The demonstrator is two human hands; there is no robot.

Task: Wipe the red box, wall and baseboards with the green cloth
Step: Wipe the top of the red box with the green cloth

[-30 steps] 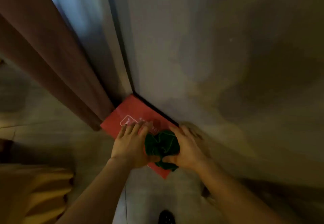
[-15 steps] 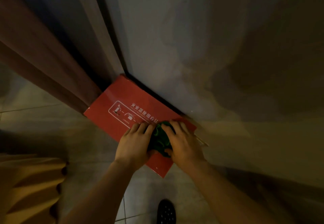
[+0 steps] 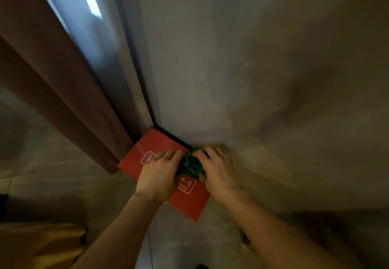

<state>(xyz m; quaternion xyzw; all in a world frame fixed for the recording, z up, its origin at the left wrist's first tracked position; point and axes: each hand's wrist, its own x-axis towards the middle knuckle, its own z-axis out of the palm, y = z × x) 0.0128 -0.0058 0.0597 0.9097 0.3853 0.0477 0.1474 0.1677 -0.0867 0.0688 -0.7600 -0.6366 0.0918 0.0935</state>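
A red box [image 3: 145,148] with white printed symbols stands on the floor against the grey wall [image 3: 242,68]. A crumpled green cloth [image 3: 191,164] lies on the box top near the wall. My left hand [image 3: 159,174] presses the cloth's left side, fingers flat on the box. On the cloth's right side, my right hand [image 3: 219,169] grips it, its fingertips close to the wall. A dark baseboard strip [image 3: 168,135] runs between box and wall, partly hidden by the cloth.
A brown curtain [image 3: 52,75] hangs at the left, touching the box's left end. A dark frame edge [image 3: 134,58] and pale panel rise behind it. Tiled floor [image 3: 63,174] spreads left and below. A tan garment [image 3: 37,245] fills the lower left corner.
Both hands stay on the cloth and have shifted along the box top, uncovering a lower printed symbol. The camera view has tilted and moved.
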